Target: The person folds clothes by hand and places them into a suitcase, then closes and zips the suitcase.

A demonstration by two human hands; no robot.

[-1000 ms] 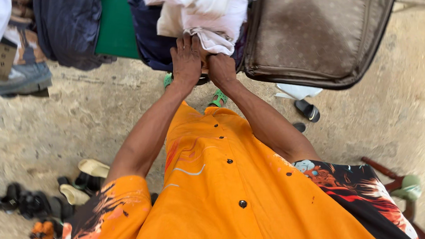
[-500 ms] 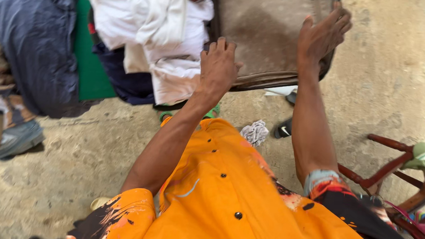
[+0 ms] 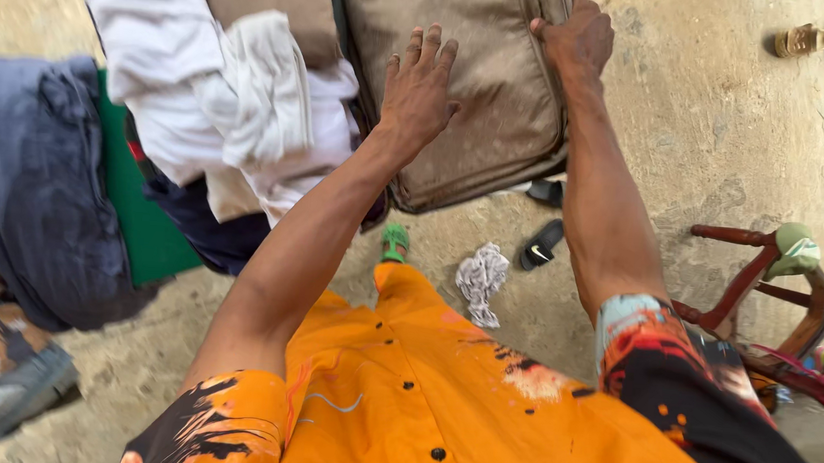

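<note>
A brown soft suitcase lid (image 3: 478,120) stands open over a heap of clothes. My left hand (image 3: 420,85) lies flat on the lid's surface with the fingers spread. My right hand (image 3: 573,35) is curled around the lid's right edge near the top. White garments (image 3: 218,102) are piled just left of the lid, over dark blue cloth (image 3: 209,232). My orange shirt (image 3: 439,398) fills the lower part of the view.
A green panel (image 3: 142,222) and a grey-blue garment (image 3: 20,175) lie to the left. A crumpled white cloth (image 3: 481,280) and black sandals (image 3: 539,242) sit on the concrete floor. A red wooden chair (image 3: 766,285) stands at the right; tan sandals (image 3: 822,33) lie top right.
Both hands have left the white clothes and moved right onto the suitcase lid. The right hand has closed over the lid's edge. The view has shifted right.
</note>
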